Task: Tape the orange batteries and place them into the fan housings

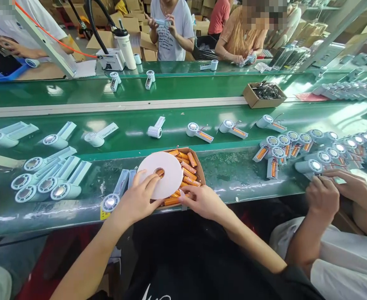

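My left hand (pixel 139 201) is closed on a white roll (pixel 167 173), probably of tape or stickers, its fingertips at the round centre hole and its thumb low at the edge. The roll lies over a cardboard box (pixel 202 177) of orange cylindrical batteries (pixel 189 167) and hides part of them. My right hand (pixel 204 201) is at the box's near right, thumb and fingers pinched together by the roll's lower right edge; what is between them is too small to make out. Beside my left wrist lies a pale blue handheld fan body (pixel 111 202) with its handle pointing away.
More fan bodies (pixel 61 187) are piled at left, and several lie along the green conveyor (pixel 177 112). At right, a co-worker's hands (pixel 324 193) work beside fans with orange batteries (pixel 274 162). A carton of small dark parts (pixel 263 98) stands farther back. People sit opposite.
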Motion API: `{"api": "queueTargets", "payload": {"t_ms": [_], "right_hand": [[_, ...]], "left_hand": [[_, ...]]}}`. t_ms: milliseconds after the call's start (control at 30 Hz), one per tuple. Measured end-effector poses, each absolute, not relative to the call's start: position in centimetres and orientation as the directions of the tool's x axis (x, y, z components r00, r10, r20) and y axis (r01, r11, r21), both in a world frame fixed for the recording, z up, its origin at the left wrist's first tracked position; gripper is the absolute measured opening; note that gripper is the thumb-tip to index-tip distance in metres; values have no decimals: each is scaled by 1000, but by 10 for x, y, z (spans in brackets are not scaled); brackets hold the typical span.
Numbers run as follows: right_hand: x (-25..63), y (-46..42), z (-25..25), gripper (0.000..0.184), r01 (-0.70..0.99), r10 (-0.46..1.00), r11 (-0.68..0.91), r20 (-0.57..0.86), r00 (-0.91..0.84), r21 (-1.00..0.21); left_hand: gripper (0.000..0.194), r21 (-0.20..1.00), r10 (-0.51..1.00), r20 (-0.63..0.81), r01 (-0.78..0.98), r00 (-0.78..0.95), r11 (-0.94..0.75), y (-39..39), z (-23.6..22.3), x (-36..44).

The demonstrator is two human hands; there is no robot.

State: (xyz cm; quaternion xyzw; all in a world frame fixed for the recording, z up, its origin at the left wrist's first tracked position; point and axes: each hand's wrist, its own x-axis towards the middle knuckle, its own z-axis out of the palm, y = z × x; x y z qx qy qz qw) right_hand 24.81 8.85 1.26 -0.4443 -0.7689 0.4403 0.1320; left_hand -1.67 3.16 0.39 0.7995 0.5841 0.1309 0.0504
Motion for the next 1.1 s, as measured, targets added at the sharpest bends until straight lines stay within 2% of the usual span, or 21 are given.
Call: {"api": "queueTargets", "payload": {"t_ms": [100, 200, 267, 300, 367, 433, 500, 567, 600, 667, 800, 933, 1033, 1100], "right_hand": [[241, 83, 25, 39, 531, 716, 371, -130, -686, -762], [245, 75, 28, 36, 322, 431, 535, -75, -899, -781], [248, 72, 28, 29, 258, 230, 620, -143, -963, -741], [248, 73, 28, 27, 260, 175, 644, -192, -966, -720], [247, 79, 27, 28, 306, 209, 658, -224, -952, -688], [242, 87, 25, 31, 376, 365, 682, -153, -918, -627], [237, 93, 20, 33, 459, 487, 740, -80, -870, -492], [232, 96, 13, 32, 511, 517, 778, -89, -851, -366], [230, 97, 10, 31, 521, 518, 780, -108, -849, -346], [230, 100, 7, 30, 517, 512, 754, -130, -849, -406], [235, 111, 11, 21, 462, 492, 616, -146, -858, -639], [239, 122, 9, 26, 514, 522, 502, -230, -821, -695], [245, 128, 0, 29, 445, 587, 214, -250, -770, -869], [251, 129, -4, 40, 252, 699, -34, -203, -685, -967]], "left_hand": [[78, 278, 933, 299, 917, 199, -285, 24, 7, -22], [84, 365, 927, 374, 914, 28, -175, 16, 7, -32], [85, 451, 927, 368, 886, -74, -108, 11, 2, -38], [85, 476, 923, 371, 875, -108, -89, 9, -1, -39], [84, 469, 902, 411, 879, -134, -83, 6, -7, -40], [83, 423, 870, 477, 900, -125, -103, 3, -11, -38], [85, 393, 848, 519, 911, -107, -126, 1, -12, -34], [87, 367, 838, 540, 919, -83, -145, 0, -11, -31], [89, 348, 834, 547, 925, -69, -152, 0, -10, -30], [92, 302, 823, 567, 939, -40, -163, 0, -9, -28], [94, 220, 788, 615, 959, 5, -178, 2, -6, -25], [94, 191, 780, 625, 963, 30, -191, 5, -6, -23], [93, 172, 779, 626, 966, 45, -194, 6, -4, -23], [92, 165, 774, 632, 969, 41, -186, 4, -2, -22]]}}
